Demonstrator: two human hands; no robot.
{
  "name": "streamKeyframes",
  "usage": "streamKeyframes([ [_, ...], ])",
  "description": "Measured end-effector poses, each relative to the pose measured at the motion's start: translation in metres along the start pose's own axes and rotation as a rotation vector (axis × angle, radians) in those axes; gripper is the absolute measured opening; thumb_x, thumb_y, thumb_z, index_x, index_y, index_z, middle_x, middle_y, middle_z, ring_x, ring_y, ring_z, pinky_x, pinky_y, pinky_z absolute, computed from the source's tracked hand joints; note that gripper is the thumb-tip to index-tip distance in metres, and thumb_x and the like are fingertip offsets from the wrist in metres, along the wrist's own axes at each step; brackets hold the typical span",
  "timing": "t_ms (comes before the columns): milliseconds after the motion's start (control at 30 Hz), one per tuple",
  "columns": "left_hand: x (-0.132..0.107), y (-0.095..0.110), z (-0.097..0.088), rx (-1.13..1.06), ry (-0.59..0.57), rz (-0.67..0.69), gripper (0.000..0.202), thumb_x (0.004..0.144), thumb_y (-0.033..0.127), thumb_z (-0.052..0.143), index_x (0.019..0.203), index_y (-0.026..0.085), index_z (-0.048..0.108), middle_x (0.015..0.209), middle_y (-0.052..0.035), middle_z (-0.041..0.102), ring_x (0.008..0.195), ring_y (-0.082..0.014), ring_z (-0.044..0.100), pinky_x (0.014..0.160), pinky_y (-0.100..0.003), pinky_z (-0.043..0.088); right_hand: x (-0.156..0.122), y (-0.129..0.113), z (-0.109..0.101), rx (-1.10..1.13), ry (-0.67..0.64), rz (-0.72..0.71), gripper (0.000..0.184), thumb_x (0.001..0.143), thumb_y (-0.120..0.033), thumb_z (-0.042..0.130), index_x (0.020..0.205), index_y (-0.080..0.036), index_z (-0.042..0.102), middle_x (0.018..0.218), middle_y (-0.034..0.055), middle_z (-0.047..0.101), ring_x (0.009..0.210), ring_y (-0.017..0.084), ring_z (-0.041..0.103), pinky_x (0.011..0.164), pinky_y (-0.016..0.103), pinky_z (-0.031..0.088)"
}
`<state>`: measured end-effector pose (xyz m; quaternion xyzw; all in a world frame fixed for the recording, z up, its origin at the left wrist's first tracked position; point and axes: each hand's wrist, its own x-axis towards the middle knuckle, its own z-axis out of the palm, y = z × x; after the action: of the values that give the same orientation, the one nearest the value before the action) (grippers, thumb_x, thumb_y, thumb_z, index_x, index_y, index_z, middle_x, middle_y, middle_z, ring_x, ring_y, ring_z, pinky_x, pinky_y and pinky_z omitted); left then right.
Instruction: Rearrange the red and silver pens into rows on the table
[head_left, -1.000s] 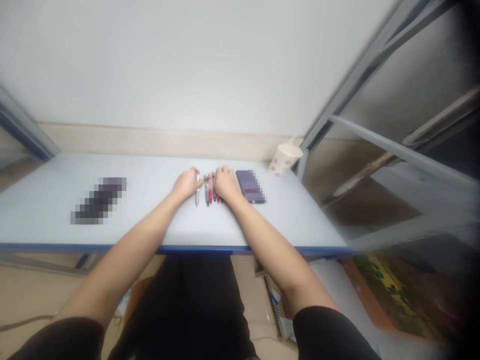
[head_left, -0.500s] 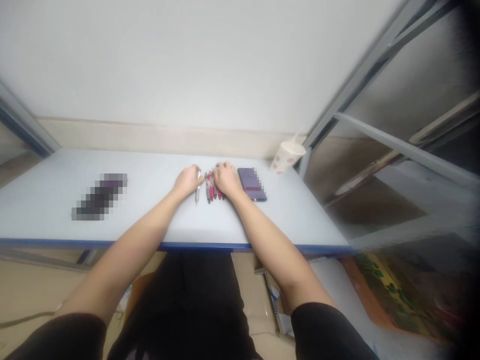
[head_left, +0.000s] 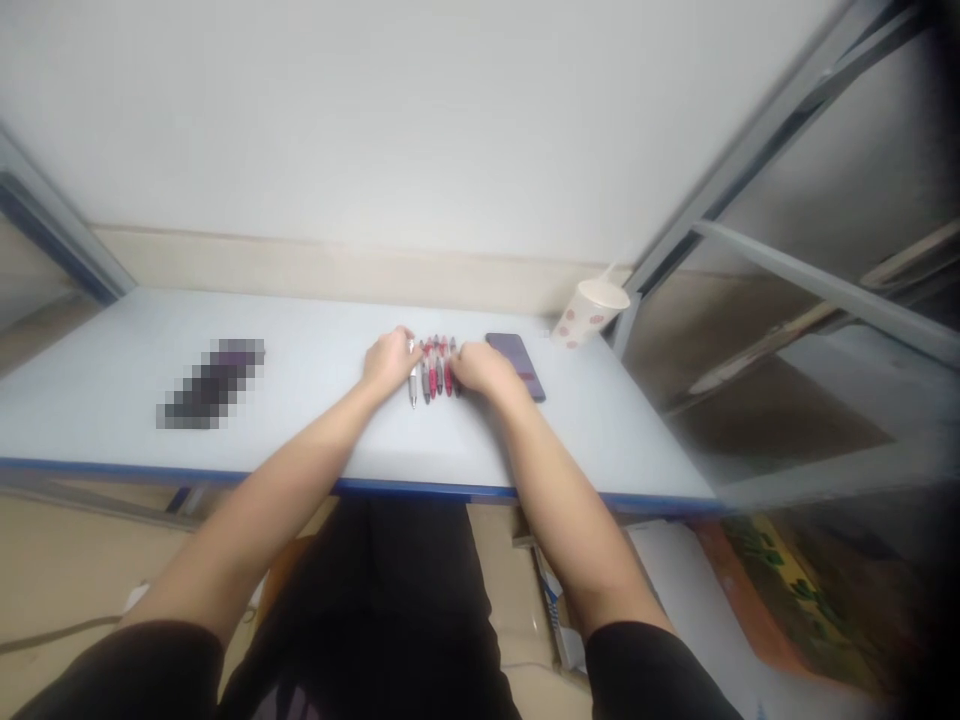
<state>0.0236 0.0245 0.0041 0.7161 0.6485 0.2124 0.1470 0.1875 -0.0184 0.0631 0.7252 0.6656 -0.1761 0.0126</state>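
Two bare forearms in short black sleeves [head_left: 660,670] reach forward across a pale grey counter [head_left: 315,330] with a blue front edge. A short row of pens [head_left: 436,368] lies between the hands, near the middle of the counter and towards its back. The pens lie side by side, touching or nearly so, with their tips pointing towards the person. Some barrels are red, some grey or dark. Any print on them is too small to read.

The left hand [head_left: 388,360] is loosely curled at the left end of the row, its fingertips on a silver pen [head_left: 412,380]. The right hand [head_left: 484,368] rests knuckles up at the right end, its fingers against the red pens. The two hands are apart, with the row between them. Whether either one actually grips a pen cannot be told.

Just right of the right hand lies a dark phone [head_left: 523,352], screen up, its near part hidden by that hand. Further right, at the back corner of the counter, a white paper cup [head_left: 587,315] with red spots leans tilted. A straw [head_left: 609,272] sticks out of its top; its contents are not visible and no lettering can be made out. Well to the left lies a dark object [head_left: 212,382], blurred out. A plain white wall [head_left: 375,130] stands behind, and a grey metal frame [head_left: 750,130] rises on the right
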Motion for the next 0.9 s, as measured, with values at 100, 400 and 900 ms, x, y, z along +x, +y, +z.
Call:
streamKeyframes([
  [100, -0.001, 0.002, -0.003, 0.007, -0.006, 0.015, 0.033, 0.102, 0.032, 0.058, 0.130, 0.019, 0.066, 0.114, -0.0119, 0.078, 0.111, -0.0299, 0.072, 0.092, -0.036, 0.052, -0.003, -0.003, -0.004, -0.017, -0.047, -0.002, 0.045, 0.109, -0.036, 0.042, 0.125, -0.011, 0.075, 0.133, 0.0252, 0.073, 0.123, 0.036, 0.071, 0.095, 0.039, 0.053],
  [400, -0.007, 0.001, -0.007, 0.018, 0.023, 0.087, 0.036, 0.108, 0.044, 0.051, 0.135, 0.024, 0.064, 0.110, -0.0114, 0.078, 0.114, -0.0326, 0.071, 0.094, -0.039, 0.052, 0.001, -0.004, 0.002, 0.079, -0.121, -0.099, 0.049, 0.108, -0.037, 0.043, 0.085, -0.013, 0.079, 0.080, 0.0177, 0.079, 0.075, 0.030, 0.076, 0.076, 0.038, 0.054],
  [900, 0.001, -0.011, -0.008, -0.004, -0.006, 0.458, 0.036, 0.106, 0.042, 0.054, 0.128, 0.019, 0.072, 0.129, -0.0149, 0.064, 0.131, -0.0318, 0.055, 0.118, -0.045, 0.042, 0.002, -0.008, 0.015, -0.006, 0.060, -0.135, 0.042, 0.107, -0.039, 0.044, 0.121, -0.015, 0.076, 0.123, 0.0214, 0.078, 0.118, 0.036, 0.073, 0.095, 0.042, 0.053],
])
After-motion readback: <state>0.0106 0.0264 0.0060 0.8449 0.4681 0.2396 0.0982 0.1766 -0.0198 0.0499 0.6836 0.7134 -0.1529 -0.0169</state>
